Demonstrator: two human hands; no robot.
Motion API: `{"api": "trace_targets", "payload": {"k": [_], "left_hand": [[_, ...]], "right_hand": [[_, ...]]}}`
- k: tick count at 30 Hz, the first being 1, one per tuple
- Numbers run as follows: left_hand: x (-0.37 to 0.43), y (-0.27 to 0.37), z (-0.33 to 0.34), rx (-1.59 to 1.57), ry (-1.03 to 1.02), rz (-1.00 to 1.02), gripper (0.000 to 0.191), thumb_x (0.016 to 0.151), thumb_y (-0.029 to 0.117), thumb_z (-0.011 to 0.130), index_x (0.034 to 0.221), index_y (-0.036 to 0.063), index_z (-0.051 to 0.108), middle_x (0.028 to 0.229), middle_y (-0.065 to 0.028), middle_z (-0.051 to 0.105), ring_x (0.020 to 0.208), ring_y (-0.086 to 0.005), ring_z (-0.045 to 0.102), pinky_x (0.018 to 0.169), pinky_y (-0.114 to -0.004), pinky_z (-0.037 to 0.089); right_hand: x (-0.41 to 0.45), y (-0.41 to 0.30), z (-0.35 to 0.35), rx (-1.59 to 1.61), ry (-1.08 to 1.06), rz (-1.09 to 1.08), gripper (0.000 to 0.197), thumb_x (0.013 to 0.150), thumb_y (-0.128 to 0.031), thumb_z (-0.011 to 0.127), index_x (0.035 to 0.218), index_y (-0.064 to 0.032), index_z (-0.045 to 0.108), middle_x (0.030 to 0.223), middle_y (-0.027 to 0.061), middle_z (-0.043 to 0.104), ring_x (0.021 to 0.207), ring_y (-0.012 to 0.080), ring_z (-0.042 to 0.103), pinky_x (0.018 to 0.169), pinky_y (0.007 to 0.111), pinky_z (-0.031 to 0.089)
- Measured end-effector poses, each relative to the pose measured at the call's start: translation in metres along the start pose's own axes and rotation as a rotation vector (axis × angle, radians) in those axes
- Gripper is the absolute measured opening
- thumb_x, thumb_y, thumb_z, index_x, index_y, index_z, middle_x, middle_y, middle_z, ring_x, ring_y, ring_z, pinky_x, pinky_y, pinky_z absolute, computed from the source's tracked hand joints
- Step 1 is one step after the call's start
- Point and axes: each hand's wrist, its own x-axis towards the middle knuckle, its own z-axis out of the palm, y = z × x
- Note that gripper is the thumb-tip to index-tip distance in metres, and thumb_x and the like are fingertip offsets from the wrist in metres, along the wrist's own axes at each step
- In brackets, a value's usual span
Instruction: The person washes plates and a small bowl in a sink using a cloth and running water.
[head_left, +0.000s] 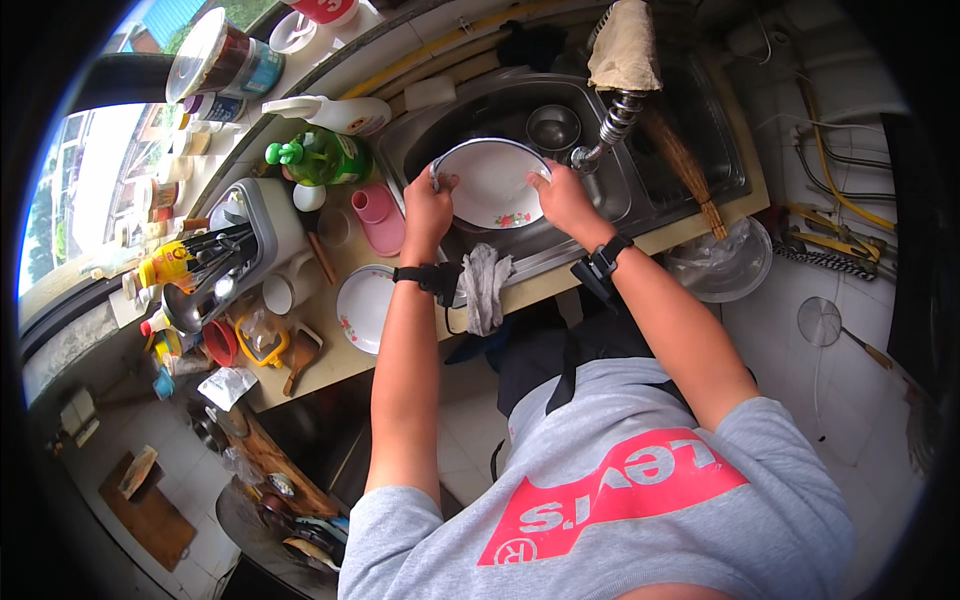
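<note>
A white plate (491, 184) with a dark rim and painted red flowers is held over the left sink basin (427, 142). My left hand (429, 206) grips its left edge, with a bit of greyish cloth (434, 174) at the fingers. On the opposite edge, my right hand (566, 199) has its thumb on the plate's inner face. A small metal bowl (553, 127) sits in the basin beyond the plate. The spring-necked faucet (616, 124), its top wrapped in a tan cloth (624, 49), rises beside my right hand. A grey rag (486, 289) drapes over the sink's front edge.
Another flowered plate (364, 309) lies on the counter by my left forearm. Left of the sink stand a pink holder (379, 217), a green pump bottle (322, 156) and a utensil caddy (262, 225). A straw brush (686, 169) lies across the right basin (716, 112).
</note>
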Motion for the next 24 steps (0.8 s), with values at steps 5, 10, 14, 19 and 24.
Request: {"api": "trace_targets", "payload": {"k": [5, 10, 14, 19, 24], "left_hand": [[0.017, 0.031, -0.009, 0.087, -0.215, 0.096, 0.02, 0.085, 0.002, 0.061, 0.104, -0.0002, 0.066, 0.089, -0.0237, 0.068, 0.085, -0.0405, 0.066, 0.072, -0.04, 0.053], [0.025, 0.047, 0.021, 0.529, -0.35, 0.458, 0.02, 0.077, -0.004, 0.052, 0.094, -0.0001, 0.062, 0.09, -0.0224, 0.067, 0.086, -0.0424, 0.064, 0.074, -0.046, 0.054], [0.024, 0.036, 0.015, 0.377, -0.221, 0.408, 0.024, 0.076, -0.005, 0.053, 0.096, 0.001, 0.066, 0.093, -0.0225, 0.067, 0.087, -0.0433, 0.063, 0.075, -0.047, 0.052], [0.004, -0.007, 0.009, -0.142, 0.078, 0.131, 0.014, 0.087, 0.003, 0.06, 0.098, 0.0024, 0.069, 0.075, -0.0151, 0.068, 0.069, -0.0235, 0.066, 0.062, -0.032, 0.048], [-0.03, -0.018, 0.03, -0.696, 0.228, -0.366, 0.017, 0.093, 0.014, 0.066, 0.107, 0.0047, 0.065, 0.083, 0.002, 0.064, 0.065, -0.0071, 0.054, 0.055, -0.024, 0.043]], "right_hand": [[0.019, -0.022, -0.01, -0.232, -0.135, -0.119, 0.022, 0.094, -0.01, 0.056, 0.109, 0.0034, 0.065, 0.093, 0.0265, 0.068, 0.09, 0.0436, 0.066, 0.079, 0.048, 0.052], [0.029, -0.025, 0.005, -0.513, -0.245, -0.116, 0.021, 0.093, -0.011, 0.052, 0.1, 0.0023, 0.066, 0.091, 0.0255, 0.068, 0.088, 0.0428, 0.067, 0.076, 0.049, 0.054], [0.029, -0.019, 0.01, -0.444, -0.16, -0.114, 0.021, 0.091, -0.014, 0.057, 0.096, 0.003, 0.066, 0.091, 0.0251, 0.068, 0.088, 0.043, 0.067, 0.076, 0.05, 0.054], [0.019, 0.009, 0.01, 0.124, 0.024, -0.036, 0.029, 0.089, -0.024, 0.067, 0.102, 0.0023, 0.068, 0.081, 0.0198, 0.07, 0.078, 0.0363, 0.069, 0.07, 0.042, 0.052], [-0.002, 0.009, 0.023, 0.482, -0.099, 0.282, 0.036, 0.093, -0.03, 0.067, 0.107, 0.0038, 0.065, 0.077, 0.0107, 0.067, 0.07, 0.0136, 0.059, 0.068, 0.032, 0.049]]}}
